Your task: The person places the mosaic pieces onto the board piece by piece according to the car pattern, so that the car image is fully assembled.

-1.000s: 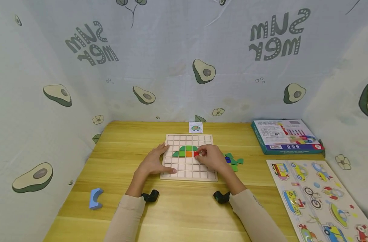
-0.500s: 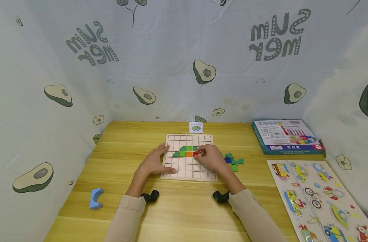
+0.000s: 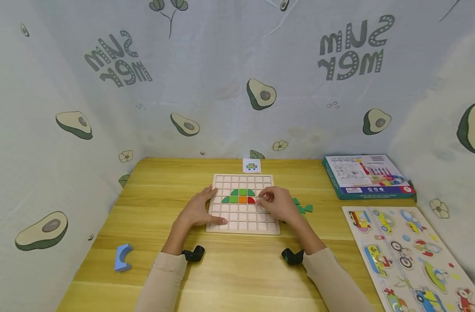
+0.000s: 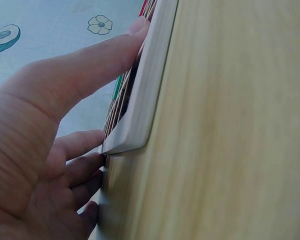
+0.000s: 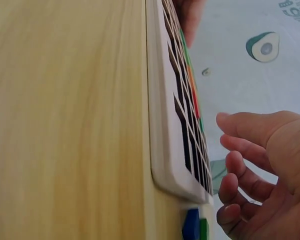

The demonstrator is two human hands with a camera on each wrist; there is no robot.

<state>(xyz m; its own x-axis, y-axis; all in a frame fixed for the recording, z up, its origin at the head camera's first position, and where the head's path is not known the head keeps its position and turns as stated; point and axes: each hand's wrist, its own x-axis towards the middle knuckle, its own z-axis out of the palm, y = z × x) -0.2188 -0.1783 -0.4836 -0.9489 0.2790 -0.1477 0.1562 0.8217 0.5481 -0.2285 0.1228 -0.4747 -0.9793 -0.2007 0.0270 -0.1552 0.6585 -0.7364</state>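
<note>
A pale wooden grid board [image 3: 245, 221] lies on the table with green tiles, an orange square [image 3: 243, 199] and a red quarter-round tile [image 3: 251, 200] set in its cells. My left hand [image 3: 197, 208] rests at the board's left side. In the left wrist view its fingers touch the edge and the thumb [image 4: 105, 57] lies on the board. My right hand [image 3: 278, 203] hovers over the board's right part, just right of the red tile. In the right wrist view this hand [image 5: 260, 170] has loosely bent fingers and holds nothing visible.
Loose green tiles [image 3: 308, 208] lie right of the board, partly behind my right hand; a blue tile [image 5: 191, 223] shows there too. A pattern card [image 3: 251, 166] lies behind the board. A boxed set [image 3: 370, 177] and a picture puzzle [image 3: 409, 238] stand right; a blue arch block [image 3: 122, 258] is left.
My right hand has let go of the red tile and moved slightly right, leaving it in its cell beside the orange square. My left hand stays at the board's edge.
</note>
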